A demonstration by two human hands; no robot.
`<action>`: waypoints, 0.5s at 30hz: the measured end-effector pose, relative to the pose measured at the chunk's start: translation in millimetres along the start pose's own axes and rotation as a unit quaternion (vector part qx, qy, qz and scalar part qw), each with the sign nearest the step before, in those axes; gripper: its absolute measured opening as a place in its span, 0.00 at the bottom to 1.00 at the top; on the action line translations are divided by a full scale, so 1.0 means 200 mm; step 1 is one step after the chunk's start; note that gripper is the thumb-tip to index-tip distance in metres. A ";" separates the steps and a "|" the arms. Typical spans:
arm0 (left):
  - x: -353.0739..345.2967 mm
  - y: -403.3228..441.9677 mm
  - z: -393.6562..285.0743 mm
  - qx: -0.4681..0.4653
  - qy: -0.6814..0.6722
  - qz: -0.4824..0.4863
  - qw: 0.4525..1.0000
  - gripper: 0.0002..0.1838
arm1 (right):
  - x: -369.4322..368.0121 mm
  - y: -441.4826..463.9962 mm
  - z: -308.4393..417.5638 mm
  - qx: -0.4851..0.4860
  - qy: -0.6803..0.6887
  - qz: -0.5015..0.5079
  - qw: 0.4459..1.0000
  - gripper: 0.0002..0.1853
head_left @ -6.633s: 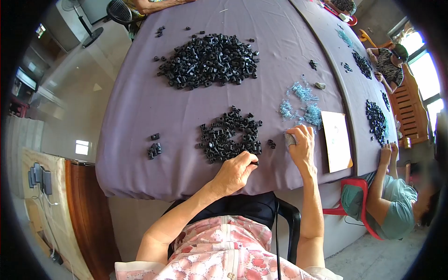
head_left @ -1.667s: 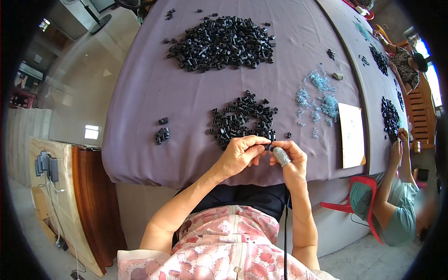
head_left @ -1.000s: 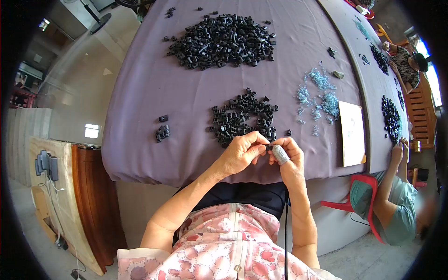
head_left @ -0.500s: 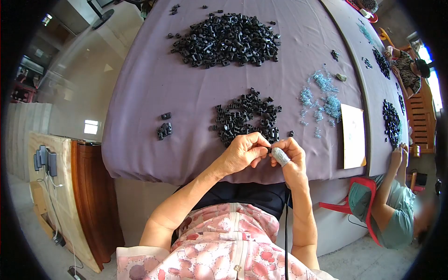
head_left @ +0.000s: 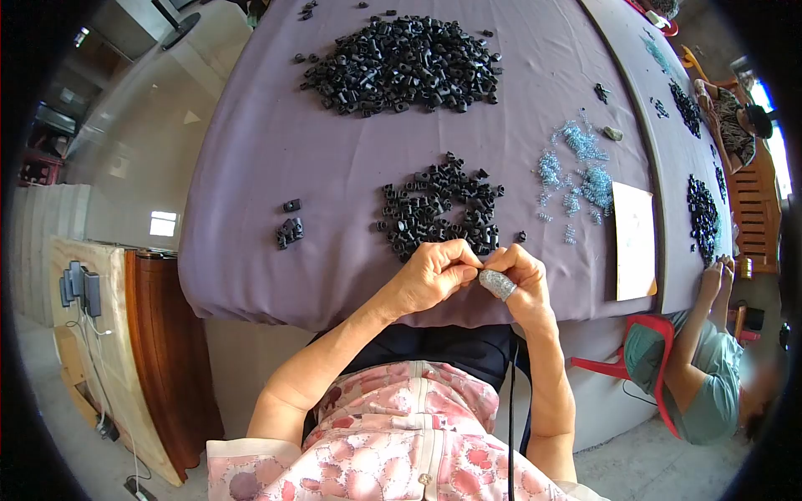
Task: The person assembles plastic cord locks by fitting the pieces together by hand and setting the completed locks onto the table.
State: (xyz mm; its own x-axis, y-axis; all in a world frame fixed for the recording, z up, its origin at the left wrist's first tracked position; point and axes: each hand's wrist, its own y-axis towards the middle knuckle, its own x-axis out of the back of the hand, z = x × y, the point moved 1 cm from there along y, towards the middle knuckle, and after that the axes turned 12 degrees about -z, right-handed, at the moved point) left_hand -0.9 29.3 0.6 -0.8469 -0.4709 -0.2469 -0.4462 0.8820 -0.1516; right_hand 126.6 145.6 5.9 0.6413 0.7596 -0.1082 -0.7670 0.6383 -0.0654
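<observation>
Mauve cloth (head_left: pixel 334 184), black part (head_left: pixel 482 268) seemingly between fingertips (head_left: pixel 471 273)

Lower left of frame: I note a power strip (head_left: pixel 82 288); at right, a red chair (head_left: pixel 660 367) beneath a seated person (head_left: pixel 710 388).

Looks forward and down from the wearer's head, above the near edge of the table (head_left: pixel 334 167). Faces across the table, tilted steeply enough to catch the patterned shirt (head_left: pixel 376 426) just below that edge. Hangs close enough to tell single black pieces (head_left: pixel 409 204) on the table, yet spreads wide to the floor (head_left: pixel 142 184) left of it and the bench (head_left: pixel 752 209) right of it.
</observation>
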 end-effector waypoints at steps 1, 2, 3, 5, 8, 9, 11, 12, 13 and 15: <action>0.00 0.00 -0.01 -0.012 0.023 -0.007 1.000 0.02 | 0.00 0.00 0.00 -0.018 0.004 -0.001 1.000 0.08; -0.01 0.00 -0.01 -0.025 0.047 -0.014 0.999 0.01 | 0.01 0.00 0.00 -0.036 0.008 -0.002 0.999 0.08; -0.01 0.00 0.00 -0.044 0.053 -0.018 0.997 0.01 | 0.01 0.00 0.00 -0.053 0.012 -0.002 0.998 0.08; -0.01 0.00 0.04 -0.084 0.066 -0.024 0.994 0.01 | 0.02 0.00 0.00 -0.059 0.002 -0.002 0.998 0.08; -0.01 0.00 0.02 -0.075 0.078 -0.020 0.994 0.02 | 0.03 0.00 -0.01 -0.058 -0.007 -0.009 0.998 0.08; -0.01 0.00 0.01 -0.064 0.072 -0.019 0.995 0.02 | 0.02 0.00 -0.01 -0.056 -0.007 -0.010 0.998 0.08; -0.01 0.00 -0.01 -0.044 0.060 -0.016 0.997 0.03 | 0.02 0.00 -0.01 -0.062 -0.005 -0.004 0.998 0.08; 0.00 0.00 -0.01 -0.022 0.038 -0.010 0.999 0.03 | 0.02 0.00 -0.01 -0.064 -0.003 -0.001 0.998 0.08; 0.00 0.00 -0.01 0.000 0.015 -0.003 1.000 0.03 | 0.02 0.00 -0.01 -0.059 0.005 -0.004 0.998 0.08; 0.00 0.00 0.01 0.023 -0.019 0.001 1.000 0.02 | 0.01 0.00 -0.02 -0.048 0.021 -0.009 0.999 0.08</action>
State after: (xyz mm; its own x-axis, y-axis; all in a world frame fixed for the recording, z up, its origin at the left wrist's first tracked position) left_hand -1.2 30.0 -0.8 -0.8358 -0.4700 -0.2838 -0.4296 0.8817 -0.1952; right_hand 127.4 146.6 0.8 0.6545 0.7413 -0.1486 -0.7556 0.6346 -0.1624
